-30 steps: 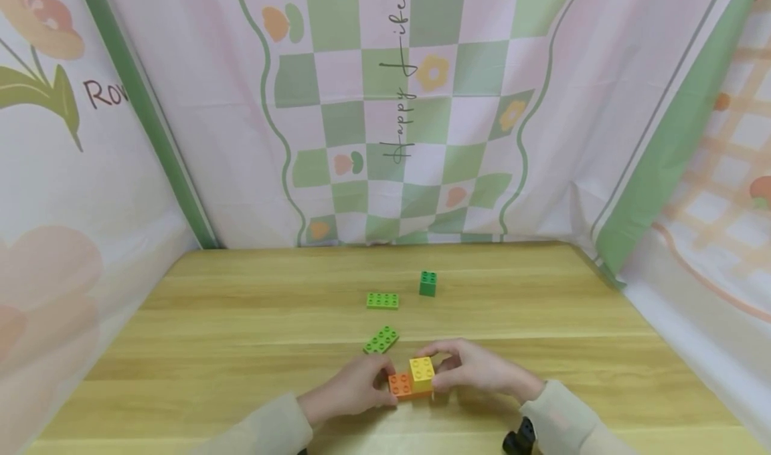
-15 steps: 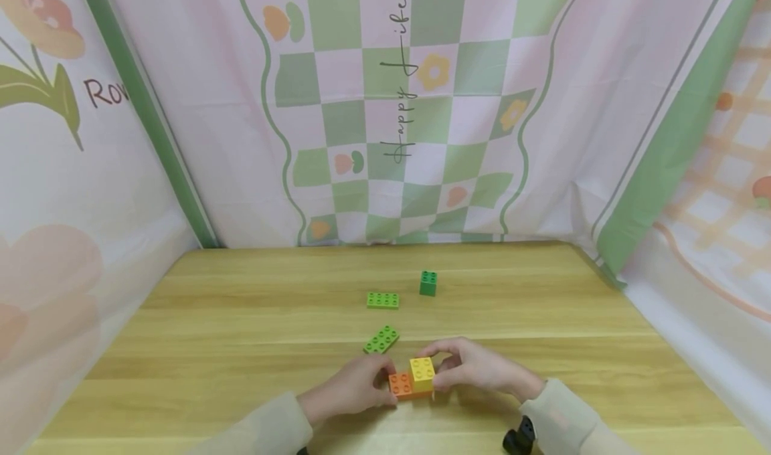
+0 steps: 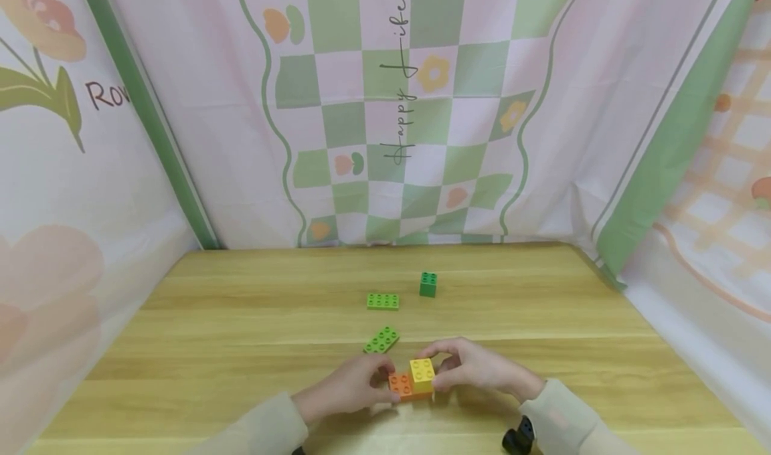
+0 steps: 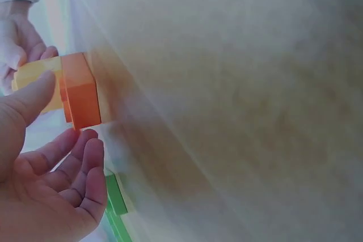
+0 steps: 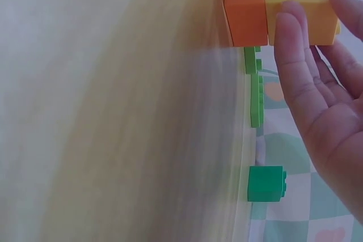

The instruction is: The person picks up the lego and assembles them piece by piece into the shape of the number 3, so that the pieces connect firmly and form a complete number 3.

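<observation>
As the arched hands (image 3: 352, 385) (image 3: 476, 371) face each other, the left pinches the orange brick (image 3: 401, 385), the right the yellow brick (image 3: 423, 379)

"Happy Life" (image 3: 397, 83) — on the checked back cloth (image 3: 385, 114); "Ro" (image 3: 104, 95), then cut off — on left cloth (image 3: 72, 180).

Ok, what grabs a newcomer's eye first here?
Likely the yellow block atop the right half of the orange brick, front centre, between left grip and right grip. Beyond, an angled lime brick, a straight lime brick and a dark green block sit on the table. Behind hangs the checked cloth.
</observation>
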Motion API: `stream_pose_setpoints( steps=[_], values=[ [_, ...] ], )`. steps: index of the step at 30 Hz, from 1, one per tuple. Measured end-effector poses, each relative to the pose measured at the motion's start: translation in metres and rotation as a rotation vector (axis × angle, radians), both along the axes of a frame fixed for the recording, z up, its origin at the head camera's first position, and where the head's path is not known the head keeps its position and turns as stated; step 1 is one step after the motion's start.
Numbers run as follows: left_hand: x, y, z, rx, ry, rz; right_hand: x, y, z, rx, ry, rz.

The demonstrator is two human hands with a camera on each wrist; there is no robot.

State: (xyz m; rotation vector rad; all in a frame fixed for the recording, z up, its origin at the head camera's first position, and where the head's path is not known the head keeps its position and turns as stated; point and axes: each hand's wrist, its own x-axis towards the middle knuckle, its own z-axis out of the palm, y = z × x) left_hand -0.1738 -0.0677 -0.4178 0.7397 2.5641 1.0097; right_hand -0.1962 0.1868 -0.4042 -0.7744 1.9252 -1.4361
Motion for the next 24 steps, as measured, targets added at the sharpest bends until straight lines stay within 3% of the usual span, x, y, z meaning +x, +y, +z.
stream_pose_setpoints(
  steps=[11,19,24],
  values=[
    [-0.009,-0.004,0.008,0.132,0.076,0.069,-0.001,0.001,-0.001,0.014,0.028,0.007],
    [-0.017,-0.008,0.005,0.132,0.228,0.096,-0.001,0.001,-0.001,0.029,0.026,-0.002],
    [-0.024,-0.01,0.005,0.126,0.234,0.14,-0.001,0.001,-0.002,0.034,0.018,-0.007]
  ],
)
